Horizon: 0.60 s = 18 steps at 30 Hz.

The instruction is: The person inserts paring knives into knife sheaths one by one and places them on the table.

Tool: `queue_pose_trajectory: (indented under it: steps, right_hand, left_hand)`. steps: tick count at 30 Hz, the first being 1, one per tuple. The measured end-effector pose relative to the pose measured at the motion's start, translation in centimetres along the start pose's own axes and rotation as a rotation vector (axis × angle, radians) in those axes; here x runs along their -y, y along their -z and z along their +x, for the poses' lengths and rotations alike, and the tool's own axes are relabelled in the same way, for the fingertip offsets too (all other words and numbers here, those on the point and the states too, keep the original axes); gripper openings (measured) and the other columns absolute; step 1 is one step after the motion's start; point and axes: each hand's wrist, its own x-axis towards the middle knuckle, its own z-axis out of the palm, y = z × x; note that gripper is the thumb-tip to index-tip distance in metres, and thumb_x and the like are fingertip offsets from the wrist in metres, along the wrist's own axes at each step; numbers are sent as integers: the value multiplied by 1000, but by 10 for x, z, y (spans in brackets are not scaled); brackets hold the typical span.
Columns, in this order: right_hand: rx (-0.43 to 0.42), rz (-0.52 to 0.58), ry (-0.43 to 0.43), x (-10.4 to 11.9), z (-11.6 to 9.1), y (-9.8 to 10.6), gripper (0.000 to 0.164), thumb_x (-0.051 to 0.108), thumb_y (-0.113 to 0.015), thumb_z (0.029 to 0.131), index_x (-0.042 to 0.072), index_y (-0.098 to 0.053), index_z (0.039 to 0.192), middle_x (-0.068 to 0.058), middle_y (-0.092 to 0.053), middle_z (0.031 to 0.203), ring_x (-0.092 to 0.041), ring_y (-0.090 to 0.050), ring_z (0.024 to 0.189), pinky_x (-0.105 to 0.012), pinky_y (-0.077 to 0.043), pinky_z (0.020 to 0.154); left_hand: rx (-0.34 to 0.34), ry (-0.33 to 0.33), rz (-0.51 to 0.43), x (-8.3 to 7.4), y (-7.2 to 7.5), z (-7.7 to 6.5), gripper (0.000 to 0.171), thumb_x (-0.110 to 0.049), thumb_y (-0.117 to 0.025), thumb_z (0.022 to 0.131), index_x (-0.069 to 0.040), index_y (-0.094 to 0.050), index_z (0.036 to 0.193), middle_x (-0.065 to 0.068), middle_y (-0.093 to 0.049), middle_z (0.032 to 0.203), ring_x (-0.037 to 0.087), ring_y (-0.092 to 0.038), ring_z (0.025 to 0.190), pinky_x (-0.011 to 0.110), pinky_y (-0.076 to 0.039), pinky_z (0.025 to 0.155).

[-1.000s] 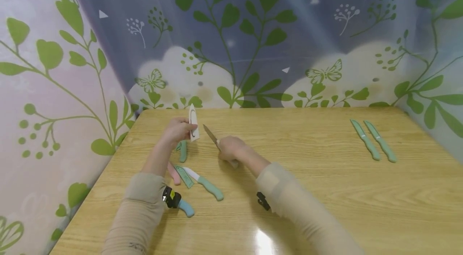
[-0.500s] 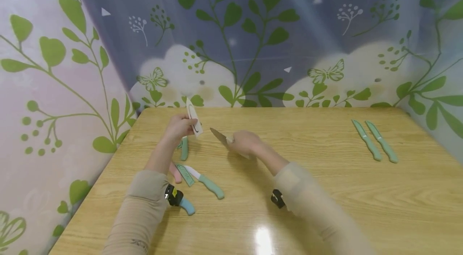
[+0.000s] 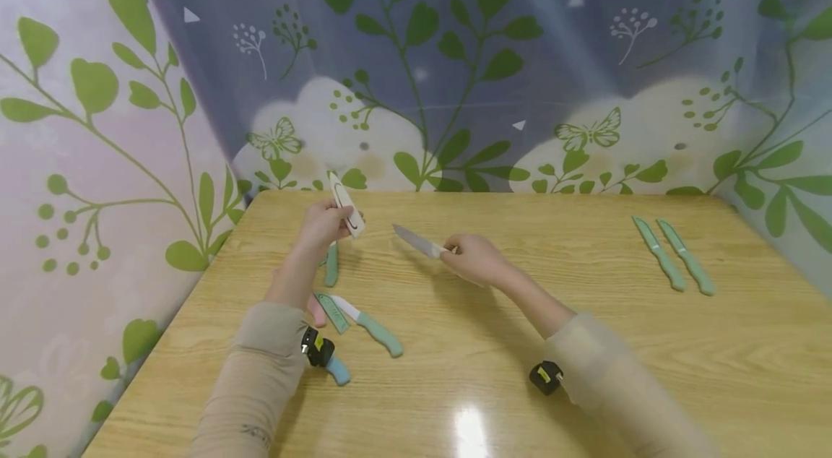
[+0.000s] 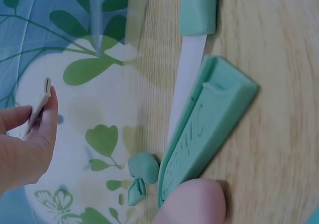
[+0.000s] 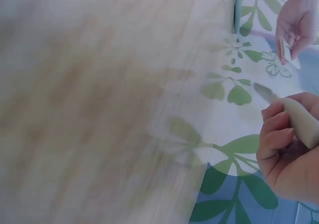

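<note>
My left hand pinches a white knife sheath between thumb and fingers, raised over the far left of the table. In the left wrist view the sheath shows edge-on in the fingertips. To the right, my right hand grips a knife, its bare blade pointing left toward the sheath with a gap between them. The right wrist view shows fingers curled round its pale handle. Below the left hand lie a green-handled knife with a white blade and an embossed green sheath.
Partly hidden by the left arm are a pink handle, a blue handle and a green handle. Two green knives lie side by side at the table's right. A leaf-patterned curtain hangs behind the table.
My right hand has moved right with the knife, widening the gap to the sheath. In my left hand the white sheath has tilted, its tip leaning further left.
</note>
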Motion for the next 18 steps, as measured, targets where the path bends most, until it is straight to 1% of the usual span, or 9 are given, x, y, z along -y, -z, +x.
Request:
queue_pose_trajectory:
  steps: [3, 6, 8, 10, 13, 18]
  right_hand:
    - [-2, 75, 15, -1, -7, 1, 32, 26, -51, 94, 0, -60, 111, -9, -62, 69, -11, -42, 46, -22, -34, 41]
    - [-13, 128, 36, 0, -13, 3, 32, 28, -53, 94, 1, -60, 111, -12, -64, 76, -11, -45, 50, -22, -36, 43]
    - [-14, 166, 45, 1, -17, 3, 29, 26, -54, 94, 2, -61, 108, -13, -64, 74, -12, -44, 50, -22, -34, 43]
    - [-18, 190, 51, 3, -22, 3, 28, 25, -55, 94, 2, -62, 107, -13, -64, 73, -13, -44, 51, -22, -35, 44]
    - [-18, 216, 52, 5, -26, 1, 27, 23, -55, 93, 1, -62, 106, -13, -63, 71, -14, -46, 53, -23, -38, 46]
    - [-7, 238, 58, 8, -30, -3, 25, 22, -55, 92, 1, -62, 105, -13, -64, 71, -15, -51, 56, -25, -43, 49]
  left_hand:
    - [2, 17, -76, 0, 0, -1, 39, -9, -41, 99, 11, -35, 133, 25, -49, 128, 31, -51, 116, 25, -48, 91]
    - [1, 32, -137, -2, -1, 0, 41, -8, -39, 100, 11, -31, 135, 26, -46, 130, 32, -49, 118, 24, -47, 91]
    - [-7, 45, -163, -2, 0, 1, 42, -7, -39, 100, 11, -30, 136, 26, -46, 130, 32, -49, 119, 25, -48, 91]
    - [-8, 51, -177, -2, 1, 1, 42, -7, -38, 100, 10, -29, 136, 26, -46, 130, 32, -49, 119, 24, -48, 90]
    - [-8, 65, -227, -2, 1, 1, 43, -7, -39, 99, 10, -28, 137, 26, -46, 130, 32, -49, 118, 26, -49, 89]
    - [4, 98, -348, -3, 0, 2, 47, -5, -38, 99, 9, -21, 141, 28, -43, 132, 33, -48, 120, 27, -48, 90]
